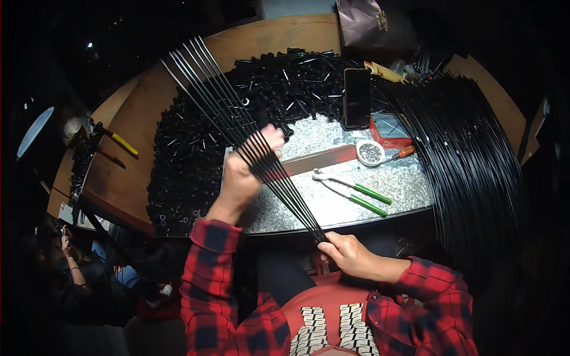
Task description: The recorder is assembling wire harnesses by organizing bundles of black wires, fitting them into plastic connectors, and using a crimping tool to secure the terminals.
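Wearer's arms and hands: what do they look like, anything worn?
Left sleeve and right sleeve match: long, loose plaid in red and a dark shade, each stopping short of the wrist. The left cuff shows as a wide plaid band. Left hand and right hand are bare: no gloves, and no watch visible.

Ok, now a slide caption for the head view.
Right hand gripping fanned black rods by their near ends, left hand at their middle, beside green-handled pliers.
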`<action>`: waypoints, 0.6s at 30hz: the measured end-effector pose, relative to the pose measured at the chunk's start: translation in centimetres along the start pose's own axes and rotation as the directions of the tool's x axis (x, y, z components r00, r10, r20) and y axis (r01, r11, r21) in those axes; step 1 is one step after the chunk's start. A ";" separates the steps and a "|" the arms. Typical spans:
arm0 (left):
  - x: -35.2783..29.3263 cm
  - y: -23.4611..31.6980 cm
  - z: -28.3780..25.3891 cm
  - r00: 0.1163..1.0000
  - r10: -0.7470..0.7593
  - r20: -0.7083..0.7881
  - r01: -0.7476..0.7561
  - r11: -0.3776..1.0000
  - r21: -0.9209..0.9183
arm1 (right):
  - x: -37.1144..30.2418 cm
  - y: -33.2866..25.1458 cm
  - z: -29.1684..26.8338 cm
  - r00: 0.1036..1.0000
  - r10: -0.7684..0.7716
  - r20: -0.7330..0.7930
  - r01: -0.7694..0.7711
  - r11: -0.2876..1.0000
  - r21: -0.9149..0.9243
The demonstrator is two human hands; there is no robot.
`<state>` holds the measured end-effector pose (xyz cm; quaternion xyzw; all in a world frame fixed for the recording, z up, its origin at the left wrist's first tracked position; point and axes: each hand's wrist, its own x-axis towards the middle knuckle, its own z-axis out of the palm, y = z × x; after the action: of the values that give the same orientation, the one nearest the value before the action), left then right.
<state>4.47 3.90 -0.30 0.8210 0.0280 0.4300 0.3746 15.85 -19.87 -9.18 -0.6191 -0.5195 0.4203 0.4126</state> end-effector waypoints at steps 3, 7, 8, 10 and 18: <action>-4.1 -0.2 1.7 0.969 -0.105 0.223 0.097 0.994 0.047 | 0.5 6.6 1.0 1.000 -0.029 -0.004 0.029 0.990 -0.135; -8.0 0.7 2.3 0.797 -0.040 0.603 -0.189 0.931 0.311 | 1.4 12.3 1.9 0.979 -0.206 -0.001 0.199 0.946 -0.258; -8.3 1.4 2.5 0.773 -0.096 0.627 -0.165 0.924 0.345 | 1.6 13.3 1.9 0.979 -0.201 0.017 0.198 0.943 -0.268; -8.5 3.0 2.7 0.719 -0.203 0.665 -0.127 0.902 0.413 | 2.2 14.5 2.1 0.980 -0.197 0.039 0.200 0.940 -0.277; -11.8 0.3 6.4 0.806 -0.254 0.534 -0.123 0.811 0.572 | 4.4 20.9 3.0 0.977 0.171 0.128 -0.083 0.854 -0.514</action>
<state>1.66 -4.43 -10.41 0.9851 0.0704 0.1109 0.1112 19.68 -17.77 -30.35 -0.7007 -0.6022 0.3468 0.1617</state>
